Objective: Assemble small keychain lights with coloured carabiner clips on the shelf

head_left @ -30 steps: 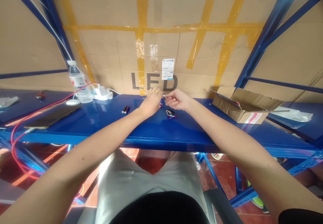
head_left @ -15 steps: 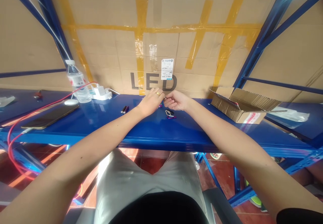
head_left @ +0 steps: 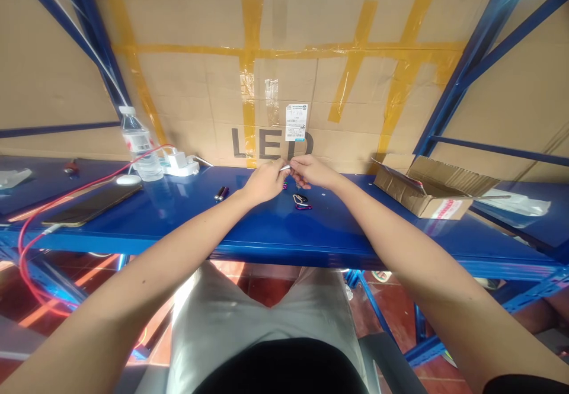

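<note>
My left hand [head_left: 265,181] is closed, its thumb and fingers pinching a small silver-white cylinder [head_left: 285,167] above the blue shelf. My right hand [head_left: 312,170] meets it from the other side, fingertips pinched at the cylinder's end; whatever else they grip is hidden. Below the hands lie carabiners [head_left: 303,207], among them a purple one and a silver one, with a black piece beside them. A small purple item [head_left: 285,186] shows partly behind my left hand. Two short dark metallic tubes [head_left: 221,194], one black and one purple, lie side by side to the left.
An open cardboard box [head_left: 429,189] stands at right. On the left are a water bottle [head_left: 141,151], a white power strip [head_left: 182,166], a phone [head_left: 93,205] and a red cable [head_left: 66,195]. A large cardboard sheet [head_left: 200,98] closes off the back of the shelf [head_left: 275,234].
The silver-white cylinder now shows between my fingertips, where it was hidden before. My left hand has turned slightly, and my right fingers have shifted their pinch.
</note>
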A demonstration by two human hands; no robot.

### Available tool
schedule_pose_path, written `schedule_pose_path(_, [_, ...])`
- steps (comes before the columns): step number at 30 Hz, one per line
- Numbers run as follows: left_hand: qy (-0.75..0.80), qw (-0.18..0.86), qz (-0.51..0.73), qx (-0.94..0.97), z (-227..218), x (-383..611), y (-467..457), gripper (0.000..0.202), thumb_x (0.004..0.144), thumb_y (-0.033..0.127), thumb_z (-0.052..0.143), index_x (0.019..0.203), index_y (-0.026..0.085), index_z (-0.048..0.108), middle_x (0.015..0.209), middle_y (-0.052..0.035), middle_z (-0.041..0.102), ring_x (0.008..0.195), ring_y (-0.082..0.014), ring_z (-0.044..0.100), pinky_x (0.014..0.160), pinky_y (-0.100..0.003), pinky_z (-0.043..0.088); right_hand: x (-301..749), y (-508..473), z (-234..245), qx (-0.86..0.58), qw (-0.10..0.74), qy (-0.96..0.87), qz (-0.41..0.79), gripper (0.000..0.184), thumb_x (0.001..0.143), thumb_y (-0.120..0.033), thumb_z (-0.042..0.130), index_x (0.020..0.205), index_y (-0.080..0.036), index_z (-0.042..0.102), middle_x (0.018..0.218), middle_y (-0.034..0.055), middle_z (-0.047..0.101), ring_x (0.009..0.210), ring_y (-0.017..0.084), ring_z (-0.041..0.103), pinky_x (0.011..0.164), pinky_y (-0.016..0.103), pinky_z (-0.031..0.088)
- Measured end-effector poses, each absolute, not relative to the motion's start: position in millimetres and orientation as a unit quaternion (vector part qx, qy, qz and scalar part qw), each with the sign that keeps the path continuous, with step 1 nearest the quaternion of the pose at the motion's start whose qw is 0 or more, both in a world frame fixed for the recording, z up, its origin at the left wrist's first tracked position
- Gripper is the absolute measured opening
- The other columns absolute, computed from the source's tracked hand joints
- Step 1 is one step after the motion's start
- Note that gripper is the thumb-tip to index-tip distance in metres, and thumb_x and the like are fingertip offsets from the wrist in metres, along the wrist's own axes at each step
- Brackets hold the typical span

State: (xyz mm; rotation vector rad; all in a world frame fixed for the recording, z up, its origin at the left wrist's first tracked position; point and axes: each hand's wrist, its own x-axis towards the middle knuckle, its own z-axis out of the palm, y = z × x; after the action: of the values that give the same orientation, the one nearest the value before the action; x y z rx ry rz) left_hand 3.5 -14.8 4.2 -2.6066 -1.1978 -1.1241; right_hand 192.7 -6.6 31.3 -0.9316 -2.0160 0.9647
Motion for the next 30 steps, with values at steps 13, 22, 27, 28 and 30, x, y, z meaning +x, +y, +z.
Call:
schedule_pose_path(13, [-0.426,-0.059,-0.408,-0.805,1,-2,1,0.005,0.095,0.022,0.054,0.093,0.020,0.058,0.092,-0.0065,0.070,0.083,-0.0214,0.064,0.077,-0.036,0.052,201,-4,39,-0.488,0.265,-0.796,0.242,0.019,0.094,-0.015,0.063,0.075,-0.016,0.061,0.061,0.0030,0.063,0.045,0.011,0.055,0.038,0.020,0.038])
schedule_pose_path(22, [-0.413,-0.113,-0.396,-0.812,-7,-7,13,0.023,0.091,0.012,0.052,0.111,0.018,0.061,0.101,-0.0080,0.070,0.092,-0.0228,0.066,0.089,-0.038,0.052,175,-24,36,-0.576,-0.007,-0.803,0.154,0.020,0.088,-0.029,0.073,0.078,-0.014,0.063,0.070,0.0049,0.067,0.048,0.012,0.057,0.050,0.027,0.046])
schedule_pose_path(27, [-0.410,-0.110,-0.399,-0.813,-7,-8,12,0.026,0.096,0.016,0.048,0.119,0.016,0.061,0.102,-0.0094,0.071,0.096,-0.0240,0.066,0.093,-0.040,0.052,163,-24,28,-0.571,-0.001,-0.812,0.118,0.008,0.081,-0.016,0.074,0.080,-0.013,0.067,0.072,0.0067,0.069,0.059,0.017,0.062,0.056,0.027,0.047])
schedule_pose_path(28, [-0.412,-0.108,-0.400,-0.812,-6,-8,12,0.026,0.097,0.018,0.048,0.119,0.016,0.061,0.101,-0.0095,0.071,0.095,-0.0240,0.066,0.093,-0.040,0.051,163,-22,27,-0.561,0.015,-0.820,0.111,0.006,0.079,-0.012,0.074,0.080,-0.013,0.068,0.074,0.0067,0.070,0.063,0.017,0.063,0.058,0.026,0.047])
schedule_pose_path(30, [-0.413,-0.103,-0.402,-0.811,-6,-8,12,0.025,0.098,0.019,0.048,0.118,0.016,0.062,0.099,-0.0093,0.071,0.094,-0.0238,0.066,0.093,-0.040,0.051,165,-17,25,-0.547,0.049,-0.827,0.122,0.008,0.077,-0.006,0.073,0.079,-0.014,0.070,0.078,0.0062,0.071,0.067,0.016,0.062,0.059,0.025,0.046])
